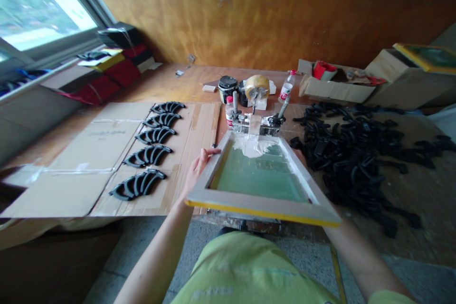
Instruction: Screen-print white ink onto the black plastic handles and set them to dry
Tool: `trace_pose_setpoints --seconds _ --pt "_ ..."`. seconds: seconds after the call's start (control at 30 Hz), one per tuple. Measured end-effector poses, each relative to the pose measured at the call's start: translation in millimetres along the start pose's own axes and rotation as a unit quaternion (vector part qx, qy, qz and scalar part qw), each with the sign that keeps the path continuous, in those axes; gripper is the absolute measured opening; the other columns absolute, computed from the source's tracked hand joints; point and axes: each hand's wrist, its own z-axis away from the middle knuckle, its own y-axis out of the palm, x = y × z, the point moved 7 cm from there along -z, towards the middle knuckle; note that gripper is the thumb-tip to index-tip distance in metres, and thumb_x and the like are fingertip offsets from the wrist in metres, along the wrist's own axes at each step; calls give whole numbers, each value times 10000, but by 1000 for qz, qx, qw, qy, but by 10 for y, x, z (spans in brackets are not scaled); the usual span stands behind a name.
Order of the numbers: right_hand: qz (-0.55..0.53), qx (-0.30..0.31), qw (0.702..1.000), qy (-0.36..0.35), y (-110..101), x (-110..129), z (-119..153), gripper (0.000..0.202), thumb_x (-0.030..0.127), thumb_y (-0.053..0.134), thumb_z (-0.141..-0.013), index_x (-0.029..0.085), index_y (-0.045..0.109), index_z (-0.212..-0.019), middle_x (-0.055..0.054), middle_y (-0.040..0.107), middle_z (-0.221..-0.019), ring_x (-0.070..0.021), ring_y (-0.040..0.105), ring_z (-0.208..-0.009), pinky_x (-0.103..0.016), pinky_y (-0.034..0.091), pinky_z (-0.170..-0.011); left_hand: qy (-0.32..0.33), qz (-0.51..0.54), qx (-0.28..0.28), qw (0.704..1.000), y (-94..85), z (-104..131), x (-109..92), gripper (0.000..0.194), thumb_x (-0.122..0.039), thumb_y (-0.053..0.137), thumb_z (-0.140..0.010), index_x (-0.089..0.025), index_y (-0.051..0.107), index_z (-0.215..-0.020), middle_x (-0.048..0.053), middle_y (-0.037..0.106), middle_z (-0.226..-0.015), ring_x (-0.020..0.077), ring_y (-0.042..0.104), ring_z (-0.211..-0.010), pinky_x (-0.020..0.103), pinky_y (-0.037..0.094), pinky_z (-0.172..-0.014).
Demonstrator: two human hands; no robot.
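Left hand (198,166) touches frame (260,201), open carton (333,90) holds something red (324,71)

Two bare hands, the left (198,167) and the right (302,157), grip a framed screen (260,171) beside black parts (356,152) heaped on a table (167,78).

The framed screen (258,197) hides most of the right hand (299,156) and its fingers.

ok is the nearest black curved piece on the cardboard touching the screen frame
Apart: the head view shows bare cardboard between the curved piece and the screen frame.
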Motion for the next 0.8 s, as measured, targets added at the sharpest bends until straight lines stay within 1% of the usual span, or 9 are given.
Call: trace_pose_setpoints --seconds 0.07,0.13,0.23,0.3,0.4,0.53,0.63,0.7,0.8 --pt "-2 -55 998 11 -202 -49 -210 382 299 389 -919 191 596 -1221 -143 616 -1137 -287 555 -1080 -467 427 -957 -63 -30 32 997 -25 95 379 607 -660 497 -807 -162 672 -1107 25 656 -779 135 546 -605 228 401 -517" --pt "-14 -85 996 -39 -263 188 -438 424 291 485 -888 174 532 -1293 -155 543 -1253 -293 501 -1168 -476 395 -1009 -97 -32 40 994 -30 133 762 684 -636 578 -760 -173 588 -1264 15 652 -773 135 548 -603 222 402 -523" --pt "-12 -43 989 -138 -75 771 -708 476 238 611 -829 187 506 -1290 -146 486 -1283 -295 460 -1200 -457 395 -1012 -112 -28 27 993 -6 101 1238 818 -594 606 -748 -197 401 -1433 6 649 -776 139 566 -614 228 426 -552" --pt "14 5 990 -142 96 1019 -813 392 191 611 -825 178 536 -1209 -138 530 -1169 -281 510 -1098 -422 442 -930 -110 -47 20 993 12 64 1428 789 -575 583 -771 -194 395 -1436 12 653 -802 144 579 -636 238 442 -578" --pt "55 44 991 -116 198 1136 -868 278 160 571 -849 174 544 -1125 -111 576 -1019 -257 548 -955 -366 461 -807 -103 -71 19 992 19 34 1543 707 -558 559 -797 -178 466 -1385 36 677 -889 165 612 -720 258 473 -649" --pt "77 47 987 -134 147 1192 -899 192 178 561 -872 184 535 -1062 -115 591 -1063 -264 521 -1026 -336 428 -803 -85 -87 11 993 -10 31 1555 632 -557 549 -813 -182 540 -1321 64 698 -1048 213 636 -929 298 480 -832" --pt "90 98 981 -138 257 1218 -921 190 184 548 -887 179 526 -1075 -105 625 -1002 -248 546 -962 -314 415 -768 -87 -92 6 992 -21 33 1586 629 -565 545 -816 -190 543 -1321 67 689 -1120 229 629 -1010 314 459 -910" --pt "100 133 976 -139 375 1212 -874 147 189 539 -893 172 548 -1038 -100 640 -941 -243 555 -918 -309 408 -749 -90 -88 5 992 -20 31 1612 637 -567 544 -817 -184 538 -1325 73 678 -1154 233 622 -1037 319 454 -929" --pt "115 142 970 -161 463 1196 -657 103 113 505 -872 158 585 -918 -115 640 -928 -242 540 -932 -312 399 -767 -99 -73 8 992 -12 32 1643 656 -567 546 -818 -165 526 -1336 90 667 -1180 238 617 -1055 323 463 -921"
